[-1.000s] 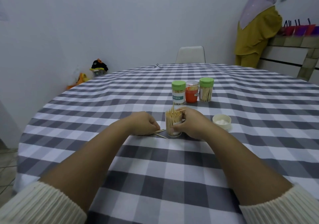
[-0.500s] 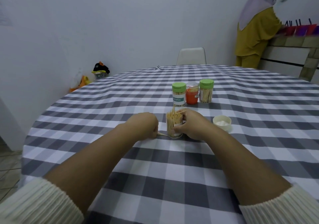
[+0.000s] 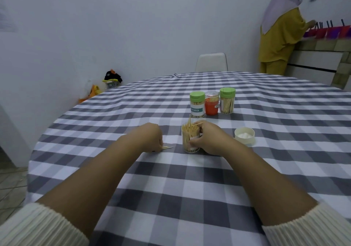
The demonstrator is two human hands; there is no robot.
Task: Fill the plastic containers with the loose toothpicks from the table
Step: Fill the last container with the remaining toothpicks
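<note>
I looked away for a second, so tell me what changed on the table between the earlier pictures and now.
The left hand slid left, away from the open container, dragging the loose toothpicks it pinches along the cloth. The right hand kept its grip on the container. The three jars behind and the white lid stayed put.

Checked table (image 3: 190, 198): four toothpick containers (image 3: 190, 140), lid (image 3: 244, 135), loose toothpicks (image 3: 168, 147).
</note>
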